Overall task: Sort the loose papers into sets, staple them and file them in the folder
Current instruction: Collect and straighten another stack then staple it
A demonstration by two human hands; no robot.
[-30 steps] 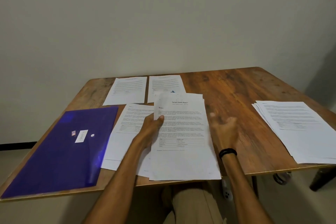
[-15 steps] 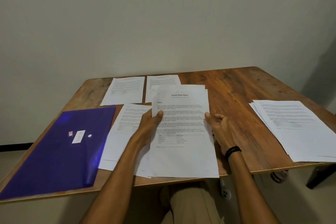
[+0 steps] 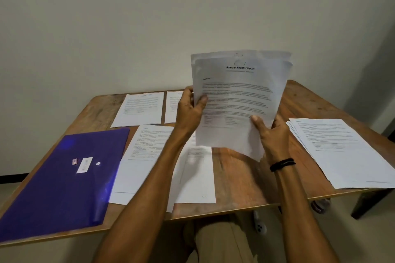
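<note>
Both grips pinch the report set [image 3: 239,100]: left hand [image 3: 190,113] on its side edge, right hand [image 3: 272,134] near the bottom. It stands upright, likely for squaring before stapling.

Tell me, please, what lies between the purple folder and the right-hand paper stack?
In the head view, overlapping loose sheets beside the folder, then bare wooden table.

Surface [image 3: 245,177]: brown wood, worn grain.
Wall [image 3: 149,17]: plain, pale.
Surface leg [image 3: 363,205]: dark, at the right.
</note>
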